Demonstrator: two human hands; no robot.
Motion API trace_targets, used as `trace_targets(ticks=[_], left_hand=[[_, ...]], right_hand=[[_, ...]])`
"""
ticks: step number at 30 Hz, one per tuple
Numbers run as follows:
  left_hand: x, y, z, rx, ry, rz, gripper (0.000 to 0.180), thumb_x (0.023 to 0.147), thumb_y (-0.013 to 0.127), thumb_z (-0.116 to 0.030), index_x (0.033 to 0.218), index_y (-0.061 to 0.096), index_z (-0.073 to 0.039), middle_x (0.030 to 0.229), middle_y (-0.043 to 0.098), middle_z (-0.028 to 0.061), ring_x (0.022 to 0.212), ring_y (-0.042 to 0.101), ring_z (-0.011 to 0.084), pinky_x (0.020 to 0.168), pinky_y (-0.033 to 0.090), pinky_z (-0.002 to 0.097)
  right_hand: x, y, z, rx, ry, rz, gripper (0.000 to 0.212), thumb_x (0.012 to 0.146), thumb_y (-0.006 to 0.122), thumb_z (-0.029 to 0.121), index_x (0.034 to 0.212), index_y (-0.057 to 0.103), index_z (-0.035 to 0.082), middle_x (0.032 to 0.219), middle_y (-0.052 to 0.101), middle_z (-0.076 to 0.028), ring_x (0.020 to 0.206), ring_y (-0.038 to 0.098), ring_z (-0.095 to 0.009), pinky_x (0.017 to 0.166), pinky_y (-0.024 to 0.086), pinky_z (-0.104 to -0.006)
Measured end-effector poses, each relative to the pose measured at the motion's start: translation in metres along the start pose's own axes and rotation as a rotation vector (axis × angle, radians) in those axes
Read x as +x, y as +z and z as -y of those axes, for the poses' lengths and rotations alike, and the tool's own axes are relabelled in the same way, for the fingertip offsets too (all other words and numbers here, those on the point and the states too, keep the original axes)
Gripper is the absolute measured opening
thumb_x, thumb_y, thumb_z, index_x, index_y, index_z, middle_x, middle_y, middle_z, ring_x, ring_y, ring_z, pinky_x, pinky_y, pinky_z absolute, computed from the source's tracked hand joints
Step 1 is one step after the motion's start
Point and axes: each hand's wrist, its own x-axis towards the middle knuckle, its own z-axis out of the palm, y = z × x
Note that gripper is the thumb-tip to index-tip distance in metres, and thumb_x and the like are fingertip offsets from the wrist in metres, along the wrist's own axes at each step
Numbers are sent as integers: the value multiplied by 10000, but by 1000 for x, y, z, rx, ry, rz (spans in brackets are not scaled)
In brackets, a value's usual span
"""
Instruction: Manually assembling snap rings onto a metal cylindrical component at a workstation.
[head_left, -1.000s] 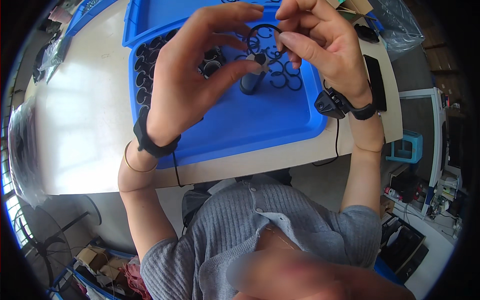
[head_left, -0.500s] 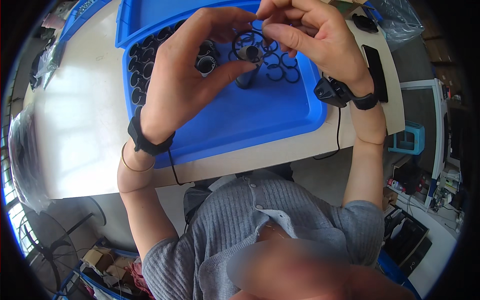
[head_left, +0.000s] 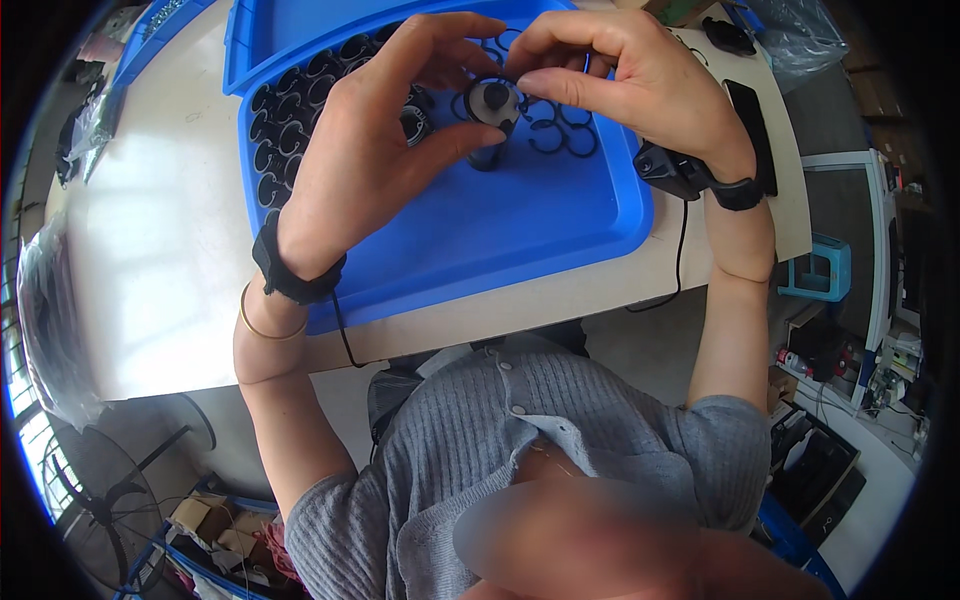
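Over the blue tray [head_left: 560, 225], my left hand [head_left: 350, 140] curls about a dark upright cylinder [head_left: 487, 158], its thumb against the near side of the top. The top shows a pale round face with a dark knob in its middle. A black ring [head_left: 517, 98] sits around that top. My right hand [head_left: 650, 90] pinches at the ring's right edge with thumb and forefinger. Beyond and to the right of the cylinder lie several loose black open rings [head_left: 582, 142]. Many short black open sleeves [head_left: 268, 157] stand in rows along the tray's left side, partly behind my left hand.
A black phone-like slab [head_left: 750, 130] lies right of the tray, beside a black wrist device [head_left: 665, 170] on my right wrist with a cable. Plastic wrapping [head_left: 50, 300] hangs at the table's left edge. A blue stool [head_left: 825, 268] stands on the floor at right.
The black ring has come down from above the cylinder to sit around its top. Both hands have closed in slightly, and my right fingers are lower at the ring's edge.
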Motion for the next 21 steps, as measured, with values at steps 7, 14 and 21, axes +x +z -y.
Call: trace_targets(ticks=[7, 14, 21], left_hand=[[1, 0, -2, 23, -18, 0, 663, 783, 817, 41, 1389, 560, -41, 1151, 704, 63, 1075, 674, 174, 994, 524, 328], [1, -1, -3, 44, -18, 18, 668, 768, 826, 35, 1381, 571, -43, 1142, 704, 70, 1079, 676, 179, 988, 528, 332], [2, 0, 0, 113, 58, 2, 728, 733, 893, -78, 1386, 572, -44, 1251, 689, 93, 1130, 660, 203, 1005, 519, 352]], right_hand=[[7, 5, -7, -12, -133, 5, 257, 953, 724, 165, 1119, 694, -30, 908, 734, -104, 763, 677, -143, 693, 536, -289], [4, 5, -4, -6, -27, 26, 263, 963, 711, 183, 1126, 695, -23, 884, 729, -114, 753, 677, -151, 688, 531, -291], [6, 3, -12, -88, -105, -64, 243, 955, 716, 164, 1104, 704, -28, 907, 741, -116, 780, 696, -167, 710, 541, -296]])
